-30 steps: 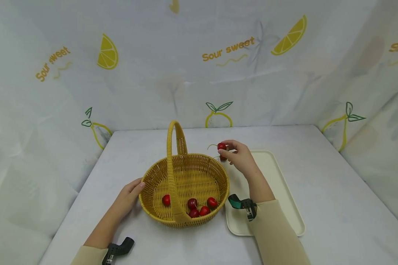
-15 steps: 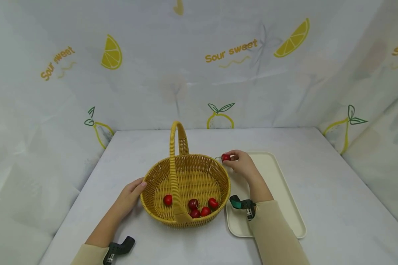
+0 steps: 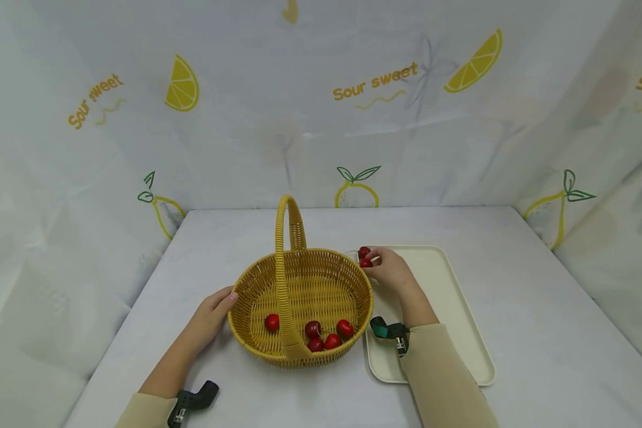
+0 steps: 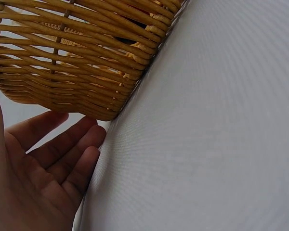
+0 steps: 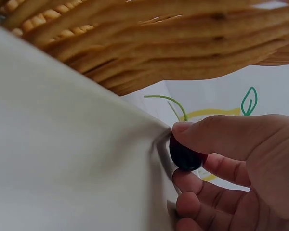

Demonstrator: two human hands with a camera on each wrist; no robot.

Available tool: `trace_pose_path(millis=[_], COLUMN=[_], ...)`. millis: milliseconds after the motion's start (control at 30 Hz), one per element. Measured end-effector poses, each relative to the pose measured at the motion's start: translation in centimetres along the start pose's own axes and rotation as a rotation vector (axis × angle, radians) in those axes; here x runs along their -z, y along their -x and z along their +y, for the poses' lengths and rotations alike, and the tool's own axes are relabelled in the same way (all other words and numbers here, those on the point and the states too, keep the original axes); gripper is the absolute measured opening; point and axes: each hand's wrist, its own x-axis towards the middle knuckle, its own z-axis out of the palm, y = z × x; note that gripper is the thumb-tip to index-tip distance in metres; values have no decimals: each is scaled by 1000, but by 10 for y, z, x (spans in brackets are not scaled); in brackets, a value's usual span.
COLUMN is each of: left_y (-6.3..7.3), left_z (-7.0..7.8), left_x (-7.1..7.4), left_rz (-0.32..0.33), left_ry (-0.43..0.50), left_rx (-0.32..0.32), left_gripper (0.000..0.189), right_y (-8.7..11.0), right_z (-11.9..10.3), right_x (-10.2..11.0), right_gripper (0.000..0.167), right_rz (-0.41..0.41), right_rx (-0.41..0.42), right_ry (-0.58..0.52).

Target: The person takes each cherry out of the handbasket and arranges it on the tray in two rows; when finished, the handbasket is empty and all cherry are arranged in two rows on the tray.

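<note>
A yellow wicker basket with a tall handle stands mid-table, with several red cherries lying in it. My left hand holds its left side, thumb at the rim and fingers against the outer wall; the left wrist view shows those fingers touching the weave. My right hand is over the tray's far left corner. Its thumb and fingers pinch a dark cherry with a green stem. Another cherry sits just beyond the fingertips; in the right wrist view it is mostly hidden.
A cream rectangular tray lies right of the basket, partly beneath the right forearm and close to the basket's rim. A white cloth covers the table. Behind it hangs a pale curtain printed with lemons.
My right hand has lowered from above the tray's far edge, bringing the cherry down to the corner beside the other cherry. The left hand keeps its place on the basket.
</note>
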Motion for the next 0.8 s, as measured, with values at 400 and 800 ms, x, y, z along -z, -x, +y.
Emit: trace_pose_path(millis=[400, 800], left_y=[0, 0], left_z=[3, 1], left_x=[0, 0], left_rz=[-5, 6], left_ry=[9, 1], left_rx=[-6, -12], left_gripper=[50, 49], right_y=[2, 1], right_z=[3, 3], right_x=[-1, 0], right_gripper=[29, 26], right_rz=[87, 91], right_rx=[-17, -21], right_ry=[0, -35])
